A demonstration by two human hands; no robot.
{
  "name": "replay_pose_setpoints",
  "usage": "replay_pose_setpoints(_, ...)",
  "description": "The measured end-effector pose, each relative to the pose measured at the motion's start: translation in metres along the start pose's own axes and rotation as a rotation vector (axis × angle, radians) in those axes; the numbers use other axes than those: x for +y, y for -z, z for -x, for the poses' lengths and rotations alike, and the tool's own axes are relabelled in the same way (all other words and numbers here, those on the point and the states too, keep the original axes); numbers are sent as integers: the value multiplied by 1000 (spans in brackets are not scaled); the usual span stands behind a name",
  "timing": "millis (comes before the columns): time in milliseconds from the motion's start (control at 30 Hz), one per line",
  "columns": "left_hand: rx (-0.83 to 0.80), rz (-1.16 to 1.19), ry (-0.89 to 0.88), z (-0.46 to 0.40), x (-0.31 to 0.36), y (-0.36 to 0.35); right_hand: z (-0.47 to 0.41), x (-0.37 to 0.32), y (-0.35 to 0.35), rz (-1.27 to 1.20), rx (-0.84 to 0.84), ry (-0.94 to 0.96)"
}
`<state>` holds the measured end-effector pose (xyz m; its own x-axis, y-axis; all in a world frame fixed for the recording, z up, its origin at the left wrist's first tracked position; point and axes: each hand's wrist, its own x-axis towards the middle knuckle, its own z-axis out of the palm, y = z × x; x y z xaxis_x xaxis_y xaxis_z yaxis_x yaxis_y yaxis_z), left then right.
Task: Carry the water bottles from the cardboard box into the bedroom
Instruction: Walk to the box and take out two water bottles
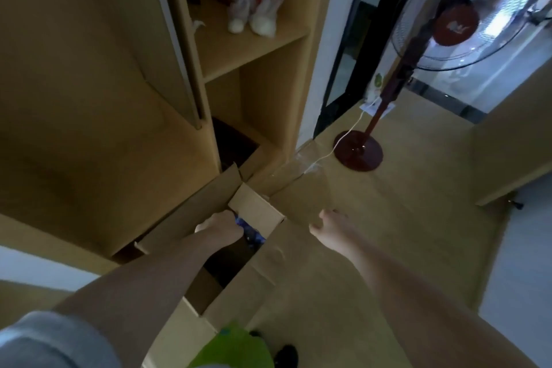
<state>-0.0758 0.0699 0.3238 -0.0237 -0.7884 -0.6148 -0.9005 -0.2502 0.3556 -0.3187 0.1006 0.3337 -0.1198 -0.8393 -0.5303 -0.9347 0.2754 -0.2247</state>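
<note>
An open cardboard box (263, 272) stands on the floor below me, its flaps spread out. Inside, at the far end, blue-labelled water bottles (252, 233) show dimly; most of the interior is dark. My left hand (219, 225) reaches down into the box and its fingers curl round the bottles' top. My right hand (330, 228) hovers above the right flap with fingers spread, holding nothing.
A wooden shelf unit (254, 48) with small white boots (254, 12) stands behind the box. A dark red standing fan (358, 152) with a white cord is on the floor to the right. A wooden panel (513, 143) lies at far right. Green cloth (236, 346) sits at the bottom.
</note>
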Motion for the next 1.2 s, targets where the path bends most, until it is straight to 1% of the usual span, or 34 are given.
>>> replay_pose_setpoints(133,-3,52,94,-30,-18,6,-48,-30,1,47,-77,103)
replay_pose_setpoints(367,-70,191,250,-74,-53,16,-121,-83,-1,163,-224,241)
replay_pose_setpoints(567,-82,284,372,-94,-73,17,-177,-110,-16,294,-285,340)
replay_pose_setpoints(700,-59,447,485,-99,-79,-4,-197,-126,-39,346,-392,439)
replay_pose_setpoints(867,-64,569,604,-115,-71,-36,-218,-133,-63,384,-506,563)
replay_pose_setpoints(967,-46,614,674,-136,-65,-49,-241,-129,-75,353,-564,582)
replay_pose_setpoints(1067,-25,652,733,-168,-64,-69,-268,-118,-93,309,-587,603)
replay_pose_setpoints(1200,-34,682,801,-216,-67,-112,-317,-101,-130,302,-642,627)
